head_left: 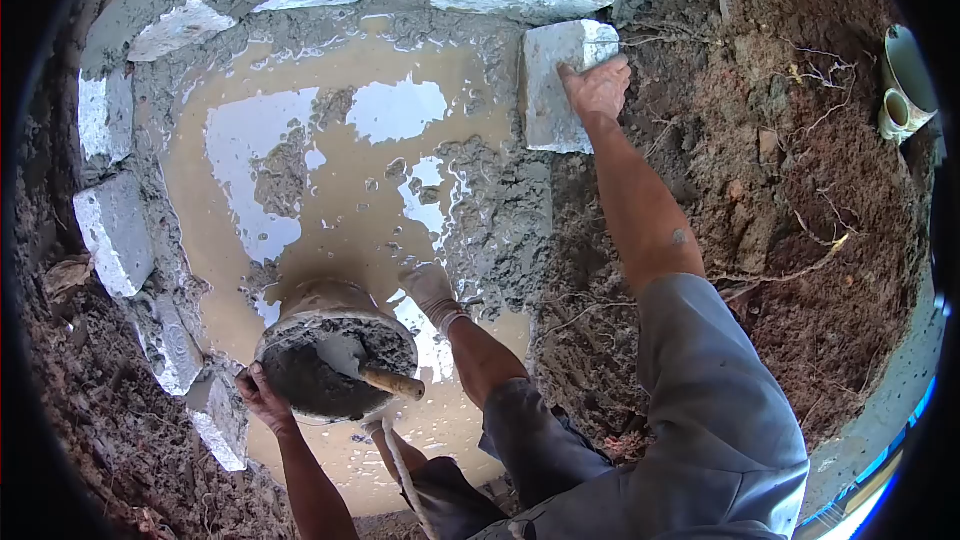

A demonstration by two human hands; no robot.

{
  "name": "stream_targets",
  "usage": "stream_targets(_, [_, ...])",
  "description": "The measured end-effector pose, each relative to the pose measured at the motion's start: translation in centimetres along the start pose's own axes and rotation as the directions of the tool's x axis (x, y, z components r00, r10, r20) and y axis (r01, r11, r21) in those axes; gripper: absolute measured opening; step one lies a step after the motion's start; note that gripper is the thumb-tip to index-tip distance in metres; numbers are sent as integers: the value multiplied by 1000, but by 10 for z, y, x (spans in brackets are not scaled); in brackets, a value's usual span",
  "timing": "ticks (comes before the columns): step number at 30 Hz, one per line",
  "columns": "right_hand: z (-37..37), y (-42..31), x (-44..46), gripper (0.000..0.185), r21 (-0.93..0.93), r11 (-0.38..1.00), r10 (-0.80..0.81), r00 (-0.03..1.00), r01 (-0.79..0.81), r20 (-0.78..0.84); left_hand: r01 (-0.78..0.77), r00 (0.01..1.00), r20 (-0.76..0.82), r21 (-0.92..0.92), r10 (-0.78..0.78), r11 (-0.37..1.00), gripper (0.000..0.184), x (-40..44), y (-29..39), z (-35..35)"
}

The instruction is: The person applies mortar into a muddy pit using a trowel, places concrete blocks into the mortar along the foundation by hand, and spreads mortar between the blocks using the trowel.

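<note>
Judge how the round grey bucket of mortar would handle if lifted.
The bucket is probably heavy, with grey mortar inside. Its smeared rim may feel slippery. The wooden-handled metal trowel might slide if tipped, since its handle overhangs the rim.

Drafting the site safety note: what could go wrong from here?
1. The wooden-handled metal trowel juts over the rim of the round grey bucket; a knock could drop it into the murky brown water.
2. The left hand alone holds the bucket at its rim; an uneven pull might tip it.
3. The rectangular grey block under the right hand sits beside wet, lumpy grey sludge and might shift if pushed.
</note>
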State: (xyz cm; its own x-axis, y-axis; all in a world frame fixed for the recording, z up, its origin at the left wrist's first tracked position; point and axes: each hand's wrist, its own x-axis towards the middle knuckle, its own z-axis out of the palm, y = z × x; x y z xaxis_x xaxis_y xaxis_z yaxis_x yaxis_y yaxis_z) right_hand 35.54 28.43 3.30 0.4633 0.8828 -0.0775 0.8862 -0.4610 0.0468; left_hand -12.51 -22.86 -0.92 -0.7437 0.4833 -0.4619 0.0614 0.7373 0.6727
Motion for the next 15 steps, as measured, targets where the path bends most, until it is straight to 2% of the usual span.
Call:
stream_targets(3, [2,4,-2,83,-10,1000,20,1000,-20,11,-8,1000,-21,50,9,999,35,1,-8,-1])
stream_targets(10, [1,1,-1,82,-3,1000,3,1000,-3,-1,18,1000,11,24,-18,1000,28,3,-7,-6])
stream_targets(13, [5,5,3,82,-5,1000,0,1000,0,6,43,998,-32,-81,-45,996,29,-1,-4,0])
stream_targets(15, [2,4,2,82,-17,1000,-6,1000,6,-21,20,999,-37,-21,-20,1000,31,-5,0,0])
